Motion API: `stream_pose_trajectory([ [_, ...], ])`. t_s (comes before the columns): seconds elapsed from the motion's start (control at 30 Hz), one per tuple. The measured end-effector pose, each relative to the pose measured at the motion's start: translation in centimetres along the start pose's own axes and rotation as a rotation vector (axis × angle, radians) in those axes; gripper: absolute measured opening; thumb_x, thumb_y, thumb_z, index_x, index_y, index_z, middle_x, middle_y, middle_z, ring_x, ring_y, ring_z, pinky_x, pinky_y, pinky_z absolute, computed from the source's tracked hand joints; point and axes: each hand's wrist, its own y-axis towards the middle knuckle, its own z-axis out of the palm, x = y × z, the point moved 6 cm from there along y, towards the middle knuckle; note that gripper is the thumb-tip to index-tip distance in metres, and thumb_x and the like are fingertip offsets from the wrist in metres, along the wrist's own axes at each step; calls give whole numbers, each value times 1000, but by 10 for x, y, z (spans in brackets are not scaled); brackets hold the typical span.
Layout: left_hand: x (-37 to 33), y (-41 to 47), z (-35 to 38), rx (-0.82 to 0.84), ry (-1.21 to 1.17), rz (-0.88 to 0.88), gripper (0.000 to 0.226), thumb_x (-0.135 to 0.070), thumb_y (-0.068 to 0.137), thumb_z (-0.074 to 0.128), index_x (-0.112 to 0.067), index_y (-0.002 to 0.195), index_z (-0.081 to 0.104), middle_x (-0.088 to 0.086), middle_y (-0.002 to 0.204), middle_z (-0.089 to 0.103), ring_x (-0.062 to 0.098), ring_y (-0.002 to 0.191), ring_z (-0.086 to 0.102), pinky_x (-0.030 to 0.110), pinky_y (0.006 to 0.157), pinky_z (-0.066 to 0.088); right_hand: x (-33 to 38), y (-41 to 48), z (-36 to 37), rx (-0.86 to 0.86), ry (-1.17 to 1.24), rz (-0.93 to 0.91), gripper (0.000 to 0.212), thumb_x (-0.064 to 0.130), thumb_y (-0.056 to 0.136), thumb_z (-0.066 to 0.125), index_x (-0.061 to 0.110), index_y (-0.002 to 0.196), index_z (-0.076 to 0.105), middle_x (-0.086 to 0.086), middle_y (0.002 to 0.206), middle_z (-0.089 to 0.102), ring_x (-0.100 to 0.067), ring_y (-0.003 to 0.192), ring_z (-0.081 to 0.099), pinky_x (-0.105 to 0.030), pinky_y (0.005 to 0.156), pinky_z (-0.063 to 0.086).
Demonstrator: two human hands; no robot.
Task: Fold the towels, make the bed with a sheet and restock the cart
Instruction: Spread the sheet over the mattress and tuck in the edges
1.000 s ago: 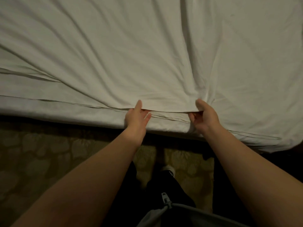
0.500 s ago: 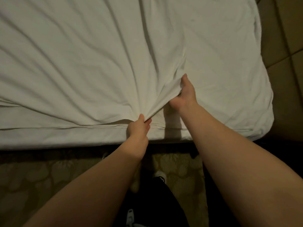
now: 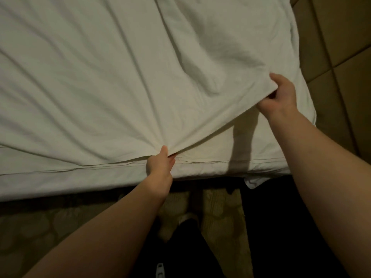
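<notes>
A white sheet [image 3: 120, 81] covers the bed, creased in lines that fan out from my left hand. My left hand [image 3: 160, 163] pinches the sheet's edge at the near side of the mattress [image 3: 210, 165]. My right hand [image 3: 281, 97] grips the same edge farther right and lifts it off the bed, near the right corner. Under the lifted flap, the bed's lower white layer shows, with my arm's shadow across it.
A padded brown headboard or wall panel [image 3: 341, 57] runs along the bed's right side. Patterned carpet [image 3: 40, 227] lies below the near bed edge. My dark trousers and one shoe [image 3: 188, 217] are at the bottom centre.
My right hand has carried the sheet edge up and to the right, toward the bed's corner. My left hand keeps its pinch at the near edge. The view has shifted right.
</notes>
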Motion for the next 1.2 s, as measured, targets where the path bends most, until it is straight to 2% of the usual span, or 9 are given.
stream_pose_trajectory([
  [0.07, 0, -1, 1, 23, -18, 1, 17, -18, 96, 51, -2, 102, 52, 5, 85, 63, 17, 86, 63, 26, 86, 50, 18, 8, -17, -86, 0, -66, 33, -21, 52, 47, 10, 57, 37, -1, 42, 36, -11, 36, 37, -18, 40, 38],
  [0.17, 3, -2, 2, 59, -5, -5, 21, -20, 98, 49, -5, 113, 52, 10, 108, 62, 17, 89, 64, 28, 87, 50, 29, 8, -36, -191, -189, -181, 34, -20, 75, 40, 14, 69, 43, 1, 48, 41, -7, 34, 36, -18, 37, 33],
  [0.33, 16, -11, 26, 238, -28, -90, 25, -30, 97, 51, -11, 115, 50, 10, 110, 60, 19, 97, 61, 31, 92, 47, 0, 5, -65, -262, -467, -152, 38, -12, 83, 50, 14, 109, 55, -4, 80, 59, -9, 51, 50, -19, 43, 41],
  [0.5, 26, -18, 66, 308, -78, -144, 27, -26, 96, 53, -11, 118, 51, 10, 111, 59, 22, 106, 57, 32, 89, 46, -20, 15, -83, -201, -599, -74, 23, 10, 91, 53, 18, 112, 51, 0, 79, 56, -14, 66, 51, -27, 65, 46],
  [0.73, 42, -14, 97, 264, -103, -151, 31, -23, 96, 54, -9, 123, 50, 14, 120, 59, 25, 108, 58, 33, 87, 48, -8, 45, -91, -151, -207, 74, 31, 33, 90, 63, 11, 112, 62, -7, 112, 68, -23, 100, 66, -33, 82, 55],
  [0.87, 44, -3, 103, 167, -148, -99, 28, -22, 96, 55, -7, 119, 51, 16, 120, 59, 23, 89, 62, 31, 81, 51, 3, 60, -85, -191, -223, 71, 33, 24, 90, 64, 6, 117, 61, -11, 110, 69, -28, 99, 67, -44, 91, 53],
  [0.97, 51, -3, 109, 152, -183, -89, 28, -23, 95, 57, -6, 117, 51, 15, 121, 57, 24, 98, 59, 31, 84, 50, 25, 58, -90, -314, -427, -72, 12, 17, 94, 58, 9, 102, 60, -5, 98, 65, -24, 94, 62, -35, 89, 53],
  [1.1, 58, -12, 129, 195, -127, -83, 35, -23, 93, 59, -5, 122, 49, 14, 121, 55, 23, 104, 57, 31, 88, 51, 44, 36, -137, -510, -636, -213, 35, 21, 100, 45, 3, 128, 54, -7, 119, 59, -20, 103, 55, -16, 78, 42],
  [1.2, 60, -14, 140, 167, -57, -40, 37, -21, 96, 55, -2, 127, 48, 14, 119, 59, 21, 94, 63, 29, 87, 52, 32, 15, -177, -585, -648, -219, 35, 21, 100, 45, 3, 128, 55, 0, 116, 56, -16, 98, 50, -11, 72, 37],
])
